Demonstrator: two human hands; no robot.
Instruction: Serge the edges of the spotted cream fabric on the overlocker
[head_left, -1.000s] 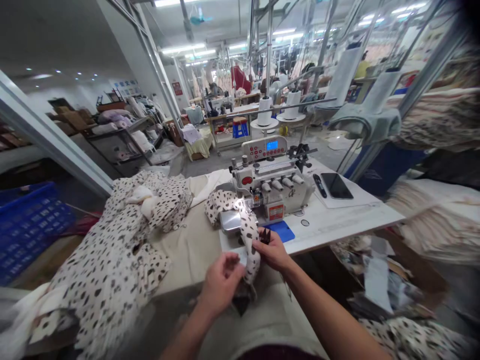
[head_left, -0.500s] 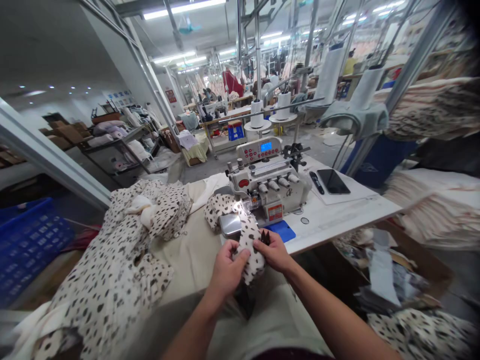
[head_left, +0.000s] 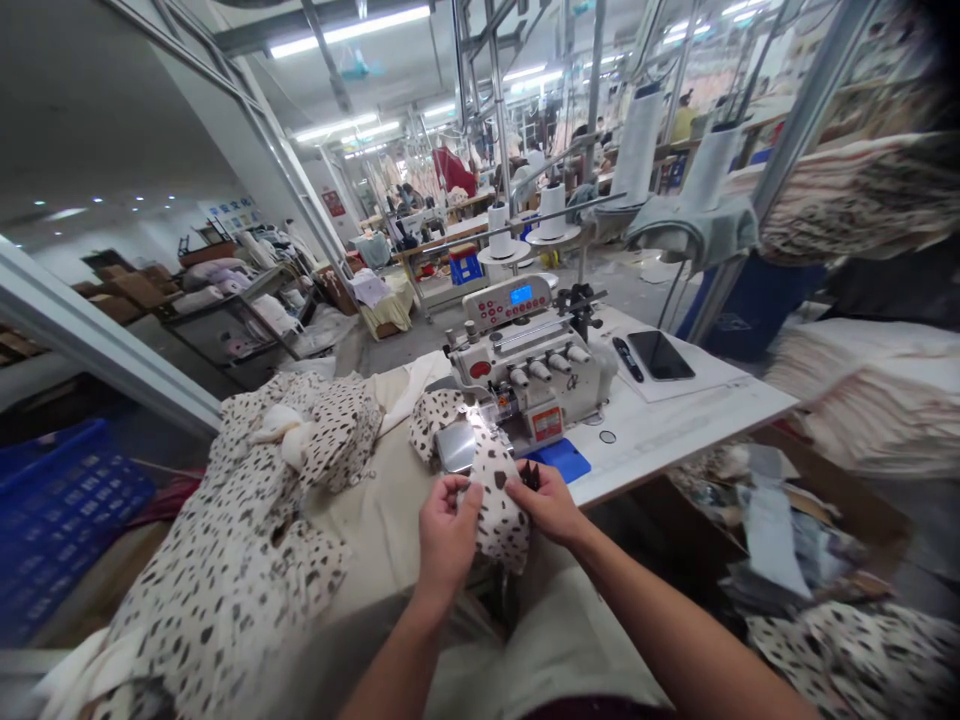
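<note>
Spotted strip pinched at both edges, machine labels mostly unreadable

Far off to the left of the hands, a blue basket [head_left: 67, 530] can be seen, then a big spotted pile [head_left: 225, 520], probably dumped there so it's within easy reach. The strip's left edge is pinched between thumb and fingers by the left hand [head_left: 444, 530]. The strip [head_left: 499, 510] is stretched between both hands, its far end up at the machine [head_left: 532, 375] just ahead, likely held that way so it lies flat and straight. Its right edge is gripped by the right hand [head_left: 553, 505], with some dark points [head_left: 531, 475] poking out between the fingers; what they belong to can't be told. Beyond that hand, a pen [head_left: 628, 360] and phone [head_left: 661, 356] are parked side by side, seemingly out of the cloth's way. A scrap box [head_left: 862, 510] is set lower down, farther right.

As for writing: blue characters [head_left: 232, 208] on the back wall are too soft to be read for sure. On the machine, a red oval badge [head_left: 480, 369], a lit blue display [head_left: 520, 294] and a red-and-white label [head_left: 545, 423] are all visible, but no brand can be made out.
</note>
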